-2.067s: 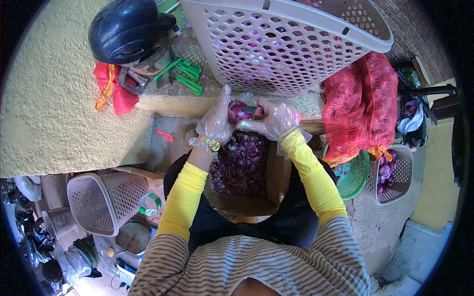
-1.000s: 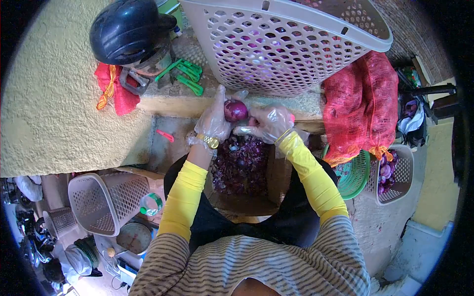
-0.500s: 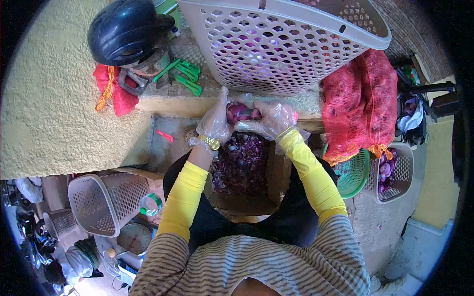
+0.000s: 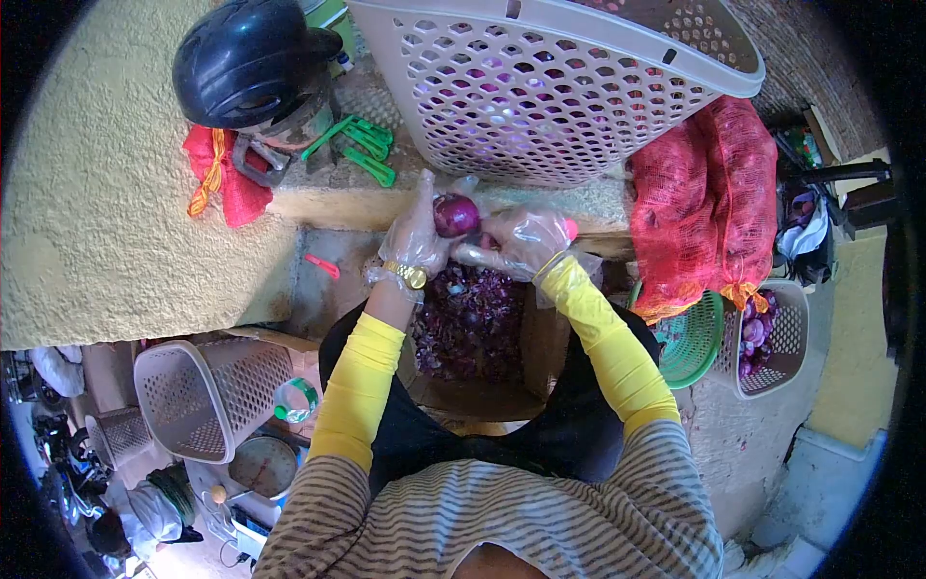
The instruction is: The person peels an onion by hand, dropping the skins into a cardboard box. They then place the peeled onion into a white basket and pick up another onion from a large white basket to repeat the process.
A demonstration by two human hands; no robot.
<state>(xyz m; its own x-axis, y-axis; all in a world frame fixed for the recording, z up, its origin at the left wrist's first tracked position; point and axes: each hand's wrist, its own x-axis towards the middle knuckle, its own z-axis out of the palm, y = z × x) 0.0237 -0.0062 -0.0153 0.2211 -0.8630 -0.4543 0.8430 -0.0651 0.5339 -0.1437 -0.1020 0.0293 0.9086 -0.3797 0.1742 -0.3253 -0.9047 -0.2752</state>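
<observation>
my left hand (image 4: 417, 236) grips an onion (image 4: 455, 214) just near the basket (image 4: 540, 87) – my right hand (image 4: 526, 241) is closed on a knife (image 4: 477, 256), peels (image 4: 468, 318) below.

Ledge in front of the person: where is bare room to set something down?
Free: the rough yellow surface left of the red cloth, and the strip around the pink clip. Crowded: under the big basket, by the green clips and the red mesh sack.
</observation>
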